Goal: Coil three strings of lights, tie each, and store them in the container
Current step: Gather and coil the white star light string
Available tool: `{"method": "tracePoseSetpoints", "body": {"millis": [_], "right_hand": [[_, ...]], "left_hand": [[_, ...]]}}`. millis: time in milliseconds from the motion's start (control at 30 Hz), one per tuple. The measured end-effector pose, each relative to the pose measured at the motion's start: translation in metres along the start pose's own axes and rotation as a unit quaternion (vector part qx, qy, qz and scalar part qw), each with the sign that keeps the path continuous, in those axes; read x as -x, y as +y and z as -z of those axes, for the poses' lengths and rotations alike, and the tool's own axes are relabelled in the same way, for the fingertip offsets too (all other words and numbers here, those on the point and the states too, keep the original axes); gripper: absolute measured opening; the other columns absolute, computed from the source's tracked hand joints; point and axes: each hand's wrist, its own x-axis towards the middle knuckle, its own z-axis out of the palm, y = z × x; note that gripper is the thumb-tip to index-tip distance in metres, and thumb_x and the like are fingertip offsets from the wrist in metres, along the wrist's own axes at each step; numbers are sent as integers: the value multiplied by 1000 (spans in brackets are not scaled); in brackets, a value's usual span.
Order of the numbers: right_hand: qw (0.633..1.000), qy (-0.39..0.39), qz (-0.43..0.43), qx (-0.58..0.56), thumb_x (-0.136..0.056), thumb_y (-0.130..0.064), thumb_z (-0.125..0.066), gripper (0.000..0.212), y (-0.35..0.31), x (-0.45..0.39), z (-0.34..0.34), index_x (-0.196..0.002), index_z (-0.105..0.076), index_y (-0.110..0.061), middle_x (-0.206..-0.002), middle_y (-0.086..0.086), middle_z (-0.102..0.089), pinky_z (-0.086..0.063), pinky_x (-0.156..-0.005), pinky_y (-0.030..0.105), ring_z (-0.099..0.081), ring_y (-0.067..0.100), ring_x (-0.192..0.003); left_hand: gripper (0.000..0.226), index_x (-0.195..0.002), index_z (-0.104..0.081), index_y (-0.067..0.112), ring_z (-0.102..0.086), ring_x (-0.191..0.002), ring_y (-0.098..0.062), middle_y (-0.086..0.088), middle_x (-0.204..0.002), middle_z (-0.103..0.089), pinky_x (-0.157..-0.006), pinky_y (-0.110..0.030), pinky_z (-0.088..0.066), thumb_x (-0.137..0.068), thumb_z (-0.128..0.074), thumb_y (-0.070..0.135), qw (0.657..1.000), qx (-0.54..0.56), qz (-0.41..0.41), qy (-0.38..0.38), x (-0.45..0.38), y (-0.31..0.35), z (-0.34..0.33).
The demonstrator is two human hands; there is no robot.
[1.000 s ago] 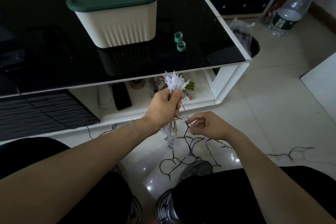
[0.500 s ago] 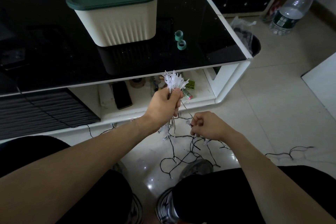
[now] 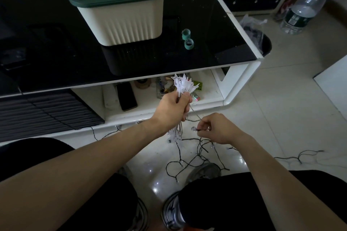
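Head view, lidded container [image 3: 120, 15], contents hidden

A low table with a glossy black top [image 3: 56, 47] and white edging carries a cream ribbed container [image 3: 122, 22] with a green lid, and just to its right two small green tape rolls [image 3: 187, 39] lying close together. On the white lower shelf [image 3: 210, 97] lie a dark phone [image 3: 126, 95], a roll of tape [image 3: 142, 84] and some small clutter. The pale tiled floor [image 3: 281, 103] carries loose dark light-string wire [image 3: 187, 163] near the person's shoes, a further strand [image 3: 300, 156] to the right, a clear water bottle [image 3: 304, 9] at far right and a dark bin with a plastic bag [image 3: 257, 33] beside the table's corner.
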Motion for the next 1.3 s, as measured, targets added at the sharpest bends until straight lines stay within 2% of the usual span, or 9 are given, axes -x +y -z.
{"method": "tracePoseSetpoints", "body": {"millis": [200, 467, 567, 767, 867, 1000, 1067, 1133, 1300], "right_hand": [[999, -9, -43, -9, -84, -13, -75, 10, -4, 1, 0, -85, -66, -16, -72, 4, -71, -50, -45, 23, -61, 12, -45], [999, 4, -30, 30, -82, -21, -79, 11, -5, 1, -2, -89, -73, -16, -75, -1, -71, -44, -56, 19, -60, 3, -59], [998, 10, -39, 41, -84, -21, -75, 9, -2, 1, -2, -87, -75, -13, -78, 4, -72, -40, -41, 10, -55, -5, -46], [992, -27, -99, 76, -96, -39, -61, 45, 8, 1, 2, -59, -60, -13, -62, 9, -72, -51, -59, 23, -71, 16, -57], [990, -39, -101, 87, -94, -35, -64, 23, 8, 1, 7, -87, -76, -17, -87, 2, -76, -53, -78, 26, -70, 19, -87], [988, -58, -95, 111, -93, -28, -63, 34, 9, 1, 11, -126, -66, -19, -126, 1, -63, -46, -92, 28, -58, 20, -115], [992, -54, -94, 69, -93, -31, -66, 11, 12, 3, 15, -95, -72, -21, -104, -3, -70, -45, -74, 23, -62, 15, -97], [994, -54, -91, 33, -93, -43, -67, 31, 15, 4, 21, -75, -69, -17, -81, -3, -74, -42, -63, 20, -64, 7, -76], [994, -66, -78, -42, -73, -58, -81, 48, 19, 10, 32, -78, -67, -13, -71, -9, -72, -50, -72, 25, -67, 7, -70]], "left_hand": [[34, -87, -60, 7, -49, -48, -10, -1, -63, -55, -54, -23, -48, -106, -44, 30, 1000, -16, 1, -1, 0, 0, 0], [33, -86, -61, 9, -48, -47, -11, 0, -64, -56, -54, -24, -47, -105, -44, 30, 1000, -27, 4, -7, 2, 0, 0], [33, -85, -60, 10, -48, -47, -11, 0, -64, -56, -56, -28, -48, -105, -44, 31, 999, -29, 11, -14, 2, 0, -1], [33, -82, -58, 11, -44, -45, -10, -1, -64, -54, -56, -31, -43, -105, -44, 30, 999, -18, 26, -22, 3, 1, -1], [32, -81, -58, 11, -43, -45, -11, -1, -64, -54, -56, -31, -42, -105, -44, 29, 999, -15, 29, -25, 4, 3, -1], [33, -80, -58, 11, -43, -46, -11, -1, -63, -54, -56, -32, -42, -105, -44, 28, 999, -15, 26, -28, 4, 4, -1], [33, -83, -58, 11, -43, -46, -11, 0, -63, -54, -55, -32, -42, -106, -43, 28, 999, -10, 26, -20, 3, 5, -1], [33, -84, -56, 11, -42, -47, -12, 0, -63, -53, -56, -34, -41, -107, -40, 28, 1000, -1, 24, 3, 1, 5, 1], [34, -81, -50, 9, -42, -57, -16, -5, -68, -50, -57, -35, -37, -108, -34, 24, 993, 28, 14, 112, -5, 6, 10]]}}
